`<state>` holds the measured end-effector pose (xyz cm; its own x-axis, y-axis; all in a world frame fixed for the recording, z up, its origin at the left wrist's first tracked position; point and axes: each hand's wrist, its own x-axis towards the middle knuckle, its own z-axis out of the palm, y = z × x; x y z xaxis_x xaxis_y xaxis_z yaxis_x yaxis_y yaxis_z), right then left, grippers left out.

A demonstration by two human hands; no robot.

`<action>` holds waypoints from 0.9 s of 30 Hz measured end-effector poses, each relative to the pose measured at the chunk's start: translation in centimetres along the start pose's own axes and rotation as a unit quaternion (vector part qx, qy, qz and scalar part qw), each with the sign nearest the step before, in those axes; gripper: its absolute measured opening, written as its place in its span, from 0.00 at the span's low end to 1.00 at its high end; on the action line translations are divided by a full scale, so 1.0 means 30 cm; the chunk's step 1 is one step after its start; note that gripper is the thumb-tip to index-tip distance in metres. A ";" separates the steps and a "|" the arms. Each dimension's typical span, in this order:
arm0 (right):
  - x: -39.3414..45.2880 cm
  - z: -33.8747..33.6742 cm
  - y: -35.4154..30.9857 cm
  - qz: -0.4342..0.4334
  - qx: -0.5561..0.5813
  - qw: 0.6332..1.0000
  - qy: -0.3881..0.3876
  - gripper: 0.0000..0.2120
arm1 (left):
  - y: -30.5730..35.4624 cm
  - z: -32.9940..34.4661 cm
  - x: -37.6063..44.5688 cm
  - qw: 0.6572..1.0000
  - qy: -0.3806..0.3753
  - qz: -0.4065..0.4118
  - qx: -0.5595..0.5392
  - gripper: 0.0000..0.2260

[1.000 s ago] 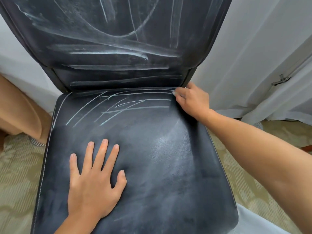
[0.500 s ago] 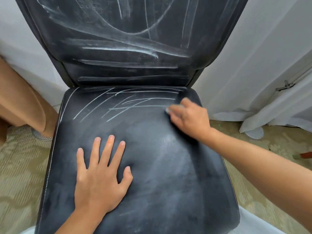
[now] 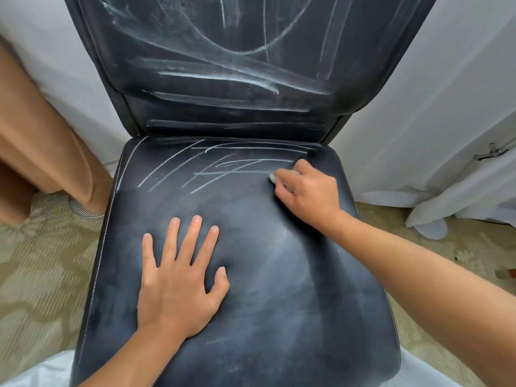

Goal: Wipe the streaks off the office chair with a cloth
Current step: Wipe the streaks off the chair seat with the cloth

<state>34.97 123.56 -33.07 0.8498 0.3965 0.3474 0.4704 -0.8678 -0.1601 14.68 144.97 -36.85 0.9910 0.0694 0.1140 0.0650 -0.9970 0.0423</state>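
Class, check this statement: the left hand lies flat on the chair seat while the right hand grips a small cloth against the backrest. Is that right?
Not quite. In the head view the right hand grips the small cloth against the seat, at the right end of the streaks near its back edge, not against the backrest. The left hand does lie flat on the seat.

White curtains are hanging behind and to the right, their hems gathering on the floor. A tan drape is hanging at the left, its bottom edge touching a patterned beige carpet. A small metal latch is showing on the right. Two round ribbed discs are lying on the carpet, one on each side.
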 end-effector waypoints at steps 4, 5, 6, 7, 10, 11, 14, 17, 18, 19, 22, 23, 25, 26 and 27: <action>0.118 0.022 0.016 0.172 -0.025 0.985 -0.020 0.14 | 0.004 0.004 -0.001 1.000 -0.002 -0.005 -0.001 0.30; 0.116 0.022 -0.009 0.171 -0.022 0.985 -0.023 0.14 | 0.005 0.004 -0.003 1.000 -0.006 -0.008 -0.001 0.30; 0.105 0.020 -0.039 0.159 -0.016 0.987 -0.019 0.13 | 0.007 0.003 -0.006 1.000 -0.011 -0.010 -0.001 0.31; 0.081 0.021 -0.077 0.134 -0.008 0.991 -0.019 0.12 | 0.011 0.001 -0.009 1.000 -0.020 -0.011 -0.004 0.31; -0.045 0.035 -0.258 -0.030 0.064 0.996 -0.053 0.10 | 0.016 -0.005 -0.009 0.999 -0.042 -0.012 -0.010 0.31; -0.081 0.035 -0.313 -0.090 0.083 0.990 -0.072 0.10 | 0.015 -0.008 -0.005 0.999 -0.050 -0.015 -0.013 0.31; -0.091 0.039 -0.340 -0.157 0.080 0.981 -0.076 0.11 | 0.010 -0.031 -0.003 0.997 -0.079 -0.014 -0.005 0.31; -0.041 0.052 -0.233 -0.013 0.021 1.000 -0.018 0.12 | 0.009 -0.058 -0.003 0.994 -0.111 -0.012 -0.015 0.33; -0.025 0.048 -0.197 0.063 0.007 0.998 -0.012 0.13 | 0.003 -0.076 -0.006 0.991 -0.133 -0.005 -0.018 0.34; -0.012 0.044 -0.166 0.125 0.004 0.992 -0.012 0.13 | -0.006 -0.094 -0.008 0.987 -0.157 0.011 -0.016 0.35; 0.000 0.026 -0.175 0.165 -0.013 0.986 -0.034 0.14 | -0.084 -0.182 -0.016 0.976 -0.200 0.085 -0.025 0.35; -0.005 0.021 -0.204 0.157 -0.015 0.987 -0.035 0.14 | -0.123 -0.214 -0.016 0.971 -0.214 0.097 -0.045 0.33; -0.038 0.022 -0.284 0.131 0.003 0.991 -0.030 0.11 | -0.198 -0.238 -0.019 0.968 -0.211 0.103 -0.086 0.30; -0.065 0.026 -0.333 0.110 0.016 0.993 -0.026 0.10 | -0.224 -0.235 -0.022 0.970 -0.208 0.098 -0.076 0.32; -0.096 0.030 -0.381 0.083 0.029 0.996 -0.022 0.08 | -0.239 -0.224 -0.031 0.970 -0.221 0.082 -0.051 0.34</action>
<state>27.36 132.62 -33.07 0.9263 0.2628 0.2700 0.3341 -0.9041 -0.2665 12.50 152.28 -30.59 0.9416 -0.1336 -0.3092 -0.0870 -0.9833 0.1599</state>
